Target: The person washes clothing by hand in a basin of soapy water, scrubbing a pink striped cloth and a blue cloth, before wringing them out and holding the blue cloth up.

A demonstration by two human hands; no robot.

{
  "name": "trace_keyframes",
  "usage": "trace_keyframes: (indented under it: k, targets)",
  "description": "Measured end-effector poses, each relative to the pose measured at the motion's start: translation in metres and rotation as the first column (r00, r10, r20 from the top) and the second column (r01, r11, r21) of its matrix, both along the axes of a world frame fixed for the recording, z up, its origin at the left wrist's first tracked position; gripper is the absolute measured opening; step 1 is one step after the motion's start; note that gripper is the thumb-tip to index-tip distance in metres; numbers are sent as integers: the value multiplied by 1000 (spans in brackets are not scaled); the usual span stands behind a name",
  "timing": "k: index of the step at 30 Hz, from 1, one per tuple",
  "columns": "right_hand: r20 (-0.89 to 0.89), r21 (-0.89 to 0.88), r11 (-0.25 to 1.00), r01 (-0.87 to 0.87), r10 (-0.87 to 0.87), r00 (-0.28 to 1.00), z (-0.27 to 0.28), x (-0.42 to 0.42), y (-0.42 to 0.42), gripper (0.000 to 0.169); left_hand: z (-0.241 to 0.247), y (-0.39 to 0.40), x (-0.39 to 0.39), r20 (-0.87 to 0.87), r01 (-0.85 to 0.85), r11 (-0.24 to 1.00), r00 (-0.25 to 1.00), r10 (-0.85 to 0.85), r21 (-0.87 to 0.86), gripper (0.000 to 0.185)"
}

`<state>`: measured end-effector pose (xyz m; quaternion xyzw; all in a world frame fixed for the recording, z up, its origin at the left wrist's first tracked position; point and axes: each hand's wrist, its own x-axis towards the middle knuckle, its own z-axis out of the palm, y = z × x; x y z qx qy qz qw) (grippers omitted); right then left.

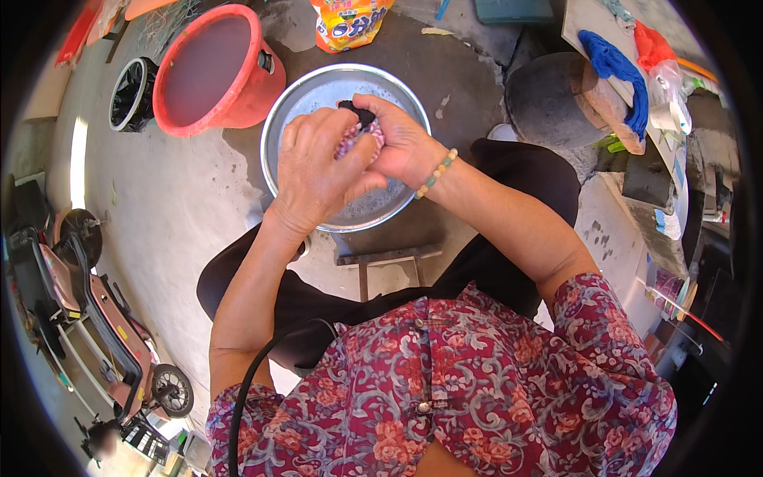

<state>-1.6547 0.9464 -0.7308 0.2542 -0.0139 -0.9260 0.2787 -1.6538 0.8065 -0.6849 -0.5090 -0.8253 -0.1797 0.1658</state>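
Observation:
Both hands are together over a round metal basin [280, 197] on the floor in front of me. Bunched between them is a small wet-looking cloth [374, 132], pink and white patterned with a black part. My left hand [325, 161] covers it from the left, its fingers curled over the top. From the right, my right hand [402, 140] grips the same cloth, and a beaded bracelet [436, 173] circles that wrist. Shallow liquid with bubbles lies in the basin. My fingers hide much of the cloth.
Left of the basin stands a red bucket [265, 98] of cloudy liquid, beside a small bin with a black liner [143, 101]. A detergent bag [351, 27] is behind the basin. A dark round vessel [545, 98] and a blue cloth [620, 71] are at right. A scooter [113, 322] stands far left.

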Motion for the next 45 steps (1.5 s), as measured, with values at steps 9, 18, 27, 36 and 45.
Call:
trace_keyframes:
  k: [9, 18, 27, 36, 45]
  targets:
    - [-211, 439, 846, 303, -230, 950, -12, -11, -8, 12, -55, 9, -10, 641, -502, 830, 726, 251, 244, 27]
    - [-578, 784, 397, 477, 187, 795, -23, -4, -24, 9, -63, 0, -17, 691, -647, 749, -608, -392, -145, 31]
    - [-601, 764, 314, 563, 663, 446, -22, 12, -32, 10, -90, -30, 7, 238, -447, 895, -871, -430, -16, 29]
    - [-639, 694, 628, 353, 310, 704, -11, -9, -17, 83, -46, -12, -19, 592, -714, 699, -583, -557, -45, 30]
    - [-411, 602, 788, 130, 166, 897, 18, 12, 93, 24, -8, 103, 8, 791, -761, 630, -288, -540, 153, 33]
